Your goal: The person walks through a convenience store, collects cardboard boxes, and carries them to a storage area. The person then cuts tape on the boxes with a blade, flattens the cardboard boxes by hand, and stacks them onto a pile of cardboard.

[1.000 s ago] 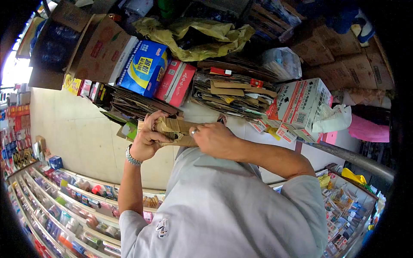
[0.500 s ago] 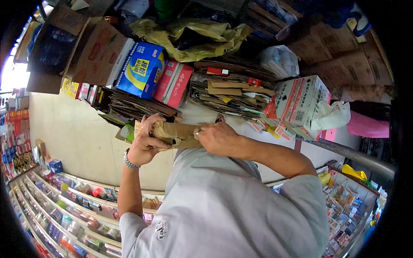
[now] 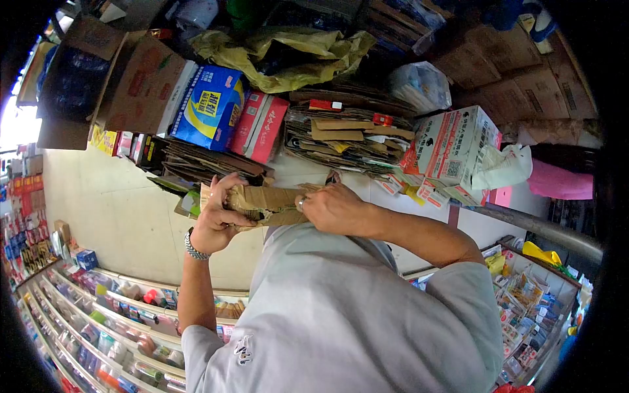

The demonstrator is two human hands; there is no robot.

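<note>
A torn piece of brown cardboard (image 3: 270, 198), folded into a long narrow shape, is held in front of my waist. My left hand (image 3: 216, 215), with a metal watch at the wrist, grips its left end, fingers spread over the top and front. My right hand (image 3: 334, 208), wearing a ring, is closed on the right end. Between the hands the cardboard's front has a ragged, open tear. What is inside the fold cannot be made out.
Ahead are a stack of flattened cardboard (image 3: 350, 134), a blue box (image 3: 208, 108), a red box (image 3: 259, 128) and a white-and-red carton (image 3: 455, 150). Shelves of goods (image 3: 124, 314) stand at lower left. A metal rail (image 3: 537, 230) and a goods bin (image 3: 531, 314) are on the right.
The view has shifted slightly, and the surroundings sit a little further left. Both hands keep hold of the cardboard, with hardly any visible change in their grip.
</note>
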